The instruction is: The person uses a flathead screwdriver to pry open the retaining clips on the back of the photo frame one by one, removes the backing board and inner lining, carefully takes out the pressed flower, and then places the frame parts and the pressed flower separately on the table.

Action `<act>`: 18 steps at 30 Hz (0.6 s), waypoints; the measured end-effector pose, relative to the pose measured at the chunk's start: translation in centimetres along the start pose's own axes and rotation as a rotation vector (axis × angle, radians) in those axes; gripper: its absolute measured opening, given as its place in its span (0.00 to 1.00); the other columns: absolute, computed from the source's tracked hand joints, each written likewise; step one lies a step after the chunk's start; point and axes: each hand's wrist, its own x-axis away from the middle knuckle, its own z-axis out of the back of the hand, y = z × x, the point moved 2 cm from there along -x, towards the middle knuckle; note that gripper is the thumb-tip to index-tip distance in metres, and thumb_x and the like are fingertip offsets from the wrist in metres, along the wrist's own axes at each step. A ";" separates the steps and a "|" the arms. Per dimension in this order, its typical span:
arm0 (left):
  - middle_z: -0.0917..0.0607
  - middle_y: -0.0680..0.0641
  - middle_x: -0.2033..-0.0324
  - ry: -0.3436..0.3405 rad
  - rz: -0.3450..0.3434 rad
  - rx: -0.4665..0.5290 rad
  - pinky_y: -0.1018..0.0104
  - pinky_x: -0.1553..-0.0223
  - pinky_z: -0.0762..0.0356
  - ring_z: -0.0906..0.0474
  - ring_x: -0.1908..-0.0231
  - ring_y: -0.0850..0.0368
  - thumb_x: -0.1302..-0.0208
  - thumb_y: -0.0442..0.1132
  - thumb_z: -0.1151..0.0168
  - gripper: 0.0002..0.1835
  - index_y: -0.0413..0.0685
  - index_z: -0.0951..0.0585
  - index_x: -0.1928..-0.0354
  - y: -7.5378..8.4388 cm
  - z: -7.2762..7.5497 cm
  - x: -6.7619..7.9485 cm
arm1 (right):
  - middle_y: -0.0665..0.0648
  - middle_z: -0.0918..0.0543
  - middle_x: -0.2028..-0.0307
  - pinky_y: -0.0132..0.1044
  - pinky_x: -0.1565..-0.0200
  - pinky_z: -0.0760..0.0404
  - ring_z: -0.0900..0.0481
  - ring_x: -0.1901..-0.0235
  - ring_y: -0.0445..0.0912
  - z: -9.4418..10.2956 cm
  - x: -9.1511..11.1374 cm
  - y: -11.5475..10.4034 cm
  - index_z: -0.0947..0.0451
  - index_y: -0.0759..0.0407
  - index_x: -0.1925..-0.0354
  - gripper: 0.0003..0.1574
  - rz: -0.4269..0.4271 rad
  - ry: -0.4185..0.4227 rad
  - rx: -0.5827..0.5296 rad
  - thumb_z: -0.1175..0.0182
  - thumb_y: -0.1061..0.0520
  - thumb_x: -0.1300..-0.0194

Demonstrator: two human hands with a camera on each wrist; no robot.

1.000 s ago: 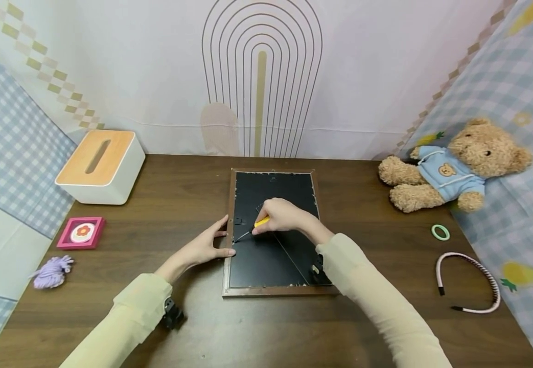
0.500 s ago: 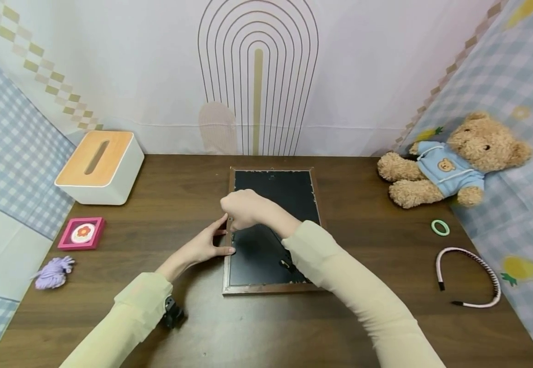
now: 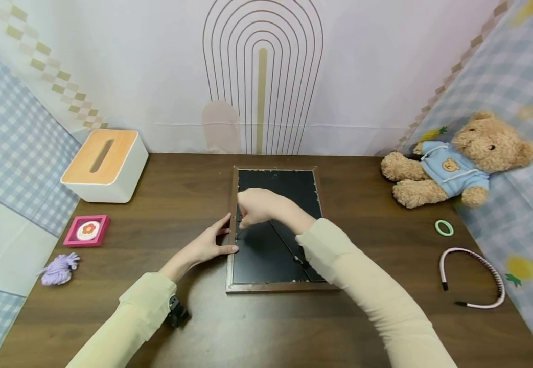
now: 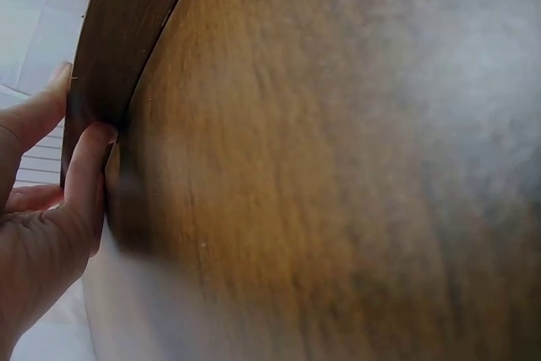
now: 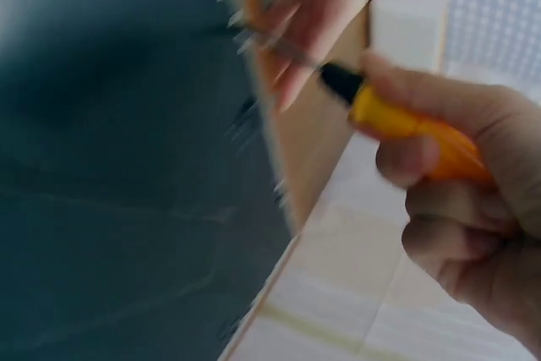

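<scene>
Right grip [image 3: 261,205] shifted slightly rightward, clamped round yellow-handled tool [image 5: 414,127]; left grip [image 3: 207,245] unmoved, pinching frame [image 3: 275,288]

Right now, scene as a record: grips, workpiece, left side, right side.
workpiece: black-backed brown rectangular frame, flat on brown table
left grip: touches frame's left edge
right grip: holds yellow-handled tool with thin metal shaft, tip blurred
left side: white wood-topped tissue box, pink square flower frame, lilac yarn bundle
right side: tan plush bear in blue hoodie, mint-green ring, pale curved headband
</scene>
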 end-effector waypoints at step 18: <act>0.49 0.34 0.29 -0.013 0.020 0.041 0.42 0.33 0.46 0.42 0.34 0.35 0.43 0.39 0.34 0.49 0.41 0.55 0.27 -0.1 0.1 0.1 | 0.46 0.27 0.83 0.30 0.77 0.40 0.38 0.82 0.38 -1.0 0.4 -0.4 0.19 0.53 0.70 0.19 0.091 0.092 0.426 0.41 0.39 0.40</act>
